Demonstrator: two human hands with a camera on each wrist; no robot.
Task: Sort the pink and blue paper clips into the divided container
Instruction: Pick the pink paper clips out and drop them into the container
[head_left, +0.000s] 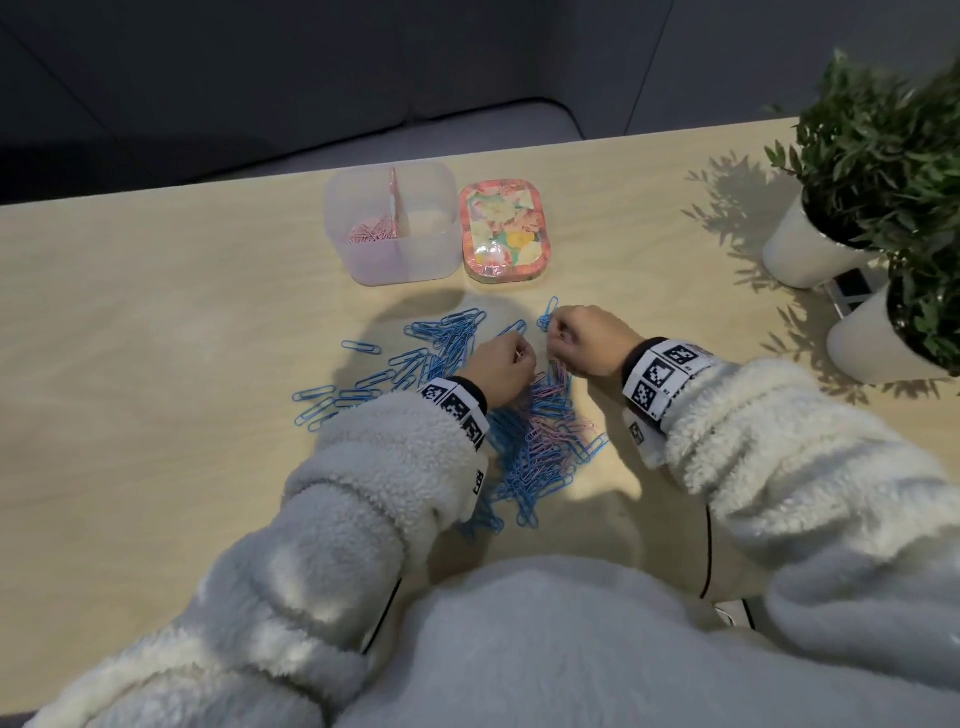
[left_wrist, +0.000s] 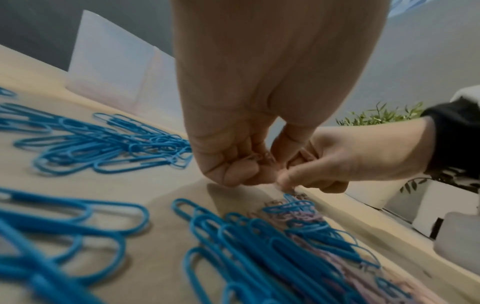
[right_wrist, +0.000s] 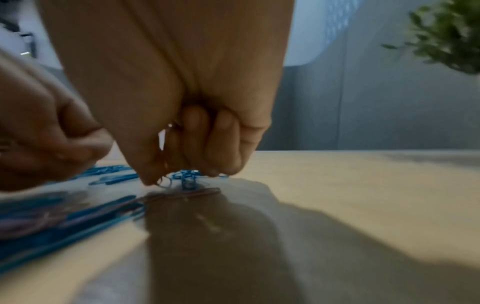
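Note:
A translucent divided container (head_left: 363, 260) stands at the table's far middle, with pink clips (head_left: 370, 232) in its left compartment; the right one looks bare. Blue clips (head_left: 441, 338) lie scattered in front of it. A mixed pink and blue pile (head_left: 540, 431) lies nearer me. My left hand (head_left: 506, 364) hovers over the pile with fingers curled round a few pink clips (left_wrist: 262, 158). My right hand (head_left: 558, 338) is close beside it, thumb and finger pinching a thin clip (right_wrist: 163, 183) at the pile's far end; its colour is unclear. A small blue cluster (right_wrist: 187, 176) lies just beyond.
A floral lid (head_left: 506, 231) lies right of the container. Two white pots with green plants (head_left: 810, 244) (head_left: 883, 338) stand at the right edge, a small dark object (head_left: 852, 291) between them. The table's far edge runs behind the container.

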